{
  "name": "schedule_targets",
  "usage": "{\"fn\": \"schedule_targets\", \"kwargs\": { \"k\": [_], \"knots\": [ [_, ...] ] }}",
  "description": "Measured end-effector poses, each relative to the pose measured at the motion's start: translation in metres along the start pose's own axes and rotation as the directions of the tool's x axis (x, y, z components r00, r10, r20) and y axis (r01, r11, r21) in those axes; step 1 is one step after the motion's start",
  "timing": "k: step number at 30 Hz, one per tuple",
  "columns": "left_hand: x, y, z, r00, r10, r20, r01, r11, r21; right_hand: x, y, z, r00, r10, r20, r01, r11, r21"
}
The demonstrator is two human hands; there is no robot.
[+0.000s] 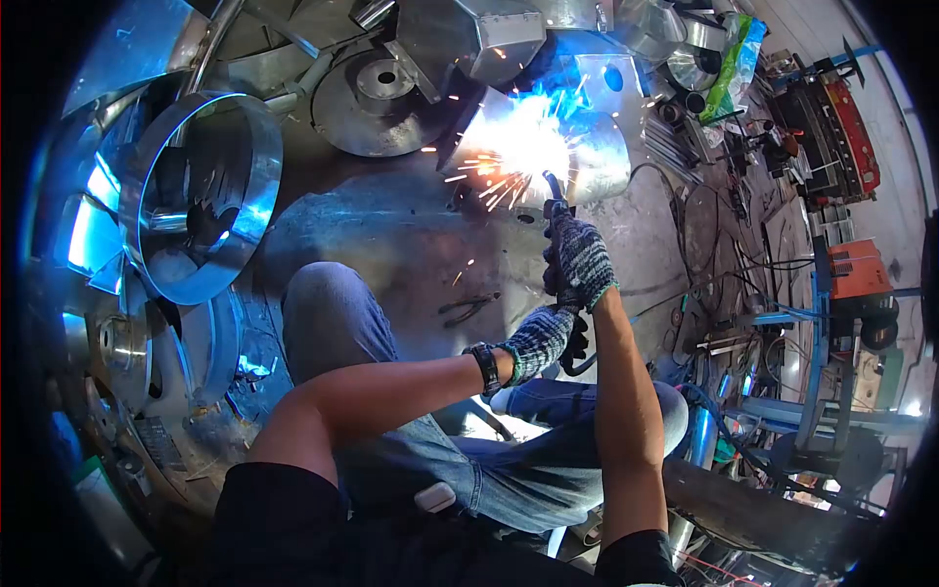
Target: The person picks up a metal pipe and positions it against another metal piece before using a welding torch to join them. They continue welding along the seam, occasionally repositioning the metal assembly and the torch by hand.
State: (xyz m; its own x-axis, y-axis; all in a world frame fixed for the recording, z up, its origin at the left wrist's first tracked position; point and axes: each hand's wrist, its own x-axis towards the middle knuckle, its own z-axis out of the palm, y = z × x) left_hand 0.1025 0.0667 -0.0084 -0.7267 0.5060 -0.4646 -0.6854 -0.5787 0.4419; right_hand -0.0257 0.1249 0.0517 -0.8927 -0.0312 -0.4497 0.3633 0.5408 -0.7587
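My right hand (585,262), in a grey knitted glove, is wrapped around the handle of a welding torch (556,191). Lower down, my left hand (544,342), gloved alike and with a dark band at the wrist, is closed around the rear of the same torch. At the torch's tip a bright white-blue arc throws orange sparks over a rounded sheet-metal piece (608,161); glare hides the exact contact spot. Between my knees and that piece, a pair of pliers (469,308) lies on the floor.
A large metal ring (264,186) stands at the left. Beyond the floor patch rests a round metal disc (367,108) with a hub. Cables, metal scraps and a green bag (732,73) crowd the right, near an orange box (859,269) and a red-edged case (849,137).
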Motion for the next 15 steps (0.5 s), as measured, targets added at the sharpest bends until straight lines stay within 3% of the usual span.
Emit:
{"fn": "schedule_targets", "kwargs": {
  "k": [1,3,5,6,7,8,9,10,11,12,13,15],
  "knots": [
    [0.0,0.001,0.001,1.0,0.008,-0.01,-0.007,1.0,0.025,0.001,0.003,-0.001,1.0,0.0,0.0,0.0,1.0,0.0],
    [0.0,0.001,0.0,1.0,-0.012,0.0,0.012,1.0,0.008,0.007,0.019,-0.004,0.905,-0.417,0.08,0.417,0.835,-0.359],
    [-0.002,0.005,0.0,0.999,-0.032,0.01,0.032,0.999,-0.01,0.016,0.025,-0.008,0.921,-0.37,0.124,0.39,0.882,-0.263],
    [-0.005,0.009,0.001,1.0,0.017,-0.023,-0.012,0.985,0.17,0.016,0.025,-0.004,0.981,-0.194,0.025,0.195,0.978,-0.078],
    [-0.007,0.012,0.001,0.996,0.07,-0.047,-0.05,0.937,0.346,0.016,0.024,-0.005,0.981,-0.193,0.025,0.195,0.978,-0.078],
    [-0.006,0.009,0.0,0.996,0.07,-0.047,-0.05,0.937,0.345,0.008,0.011,-0.005,0.999,-0.037,0.012,0.037,0.999,0.009],
    [-0.004,0.006,-0.001,1.0,0.021,-0.007,-0.019,0.979,0.201,0.003,0.003,-0.005,0.993,0.12,0.011,-0.121,0.988,0.099],
    [-0.002,0.003,-0.002,0.999,-0.022,0.04,0.02,0.998,0.053,0.004,0.005,-0.004,0.999,0.031,0.029,-0.033,0.996,0.08],
    [-0.002,0.002,-0.001,0.999,-0.023,0.041,0.021,0.998,0.054,0.006,0.01,-0.003,0.997,-0.058,0.049,0.055,0.996,0.064],
    [-0.002,0.001,-0.001,1.0,-0.009,0.022,0.008,0.998,0.062,0.007,0.016,0.003,0.952,-0.306,0.025,0.307,0.946,-0.102],
    [-0.002,0.0,-0.001,1.0,0.005,0.002,-0.005,0.998,0.069,0.009,0.019,0.0,0.952,-0.305,0.025,0.306,0.947,-0.102],
    [-0.001,-0.001,-0.001,1.0,0.022,-0.007,-0.021,0.997,0.07,-0.001,0.002,-0.002,0.999,-0.011,0.033,0.013,0.998,-0.061]
  ]
}}
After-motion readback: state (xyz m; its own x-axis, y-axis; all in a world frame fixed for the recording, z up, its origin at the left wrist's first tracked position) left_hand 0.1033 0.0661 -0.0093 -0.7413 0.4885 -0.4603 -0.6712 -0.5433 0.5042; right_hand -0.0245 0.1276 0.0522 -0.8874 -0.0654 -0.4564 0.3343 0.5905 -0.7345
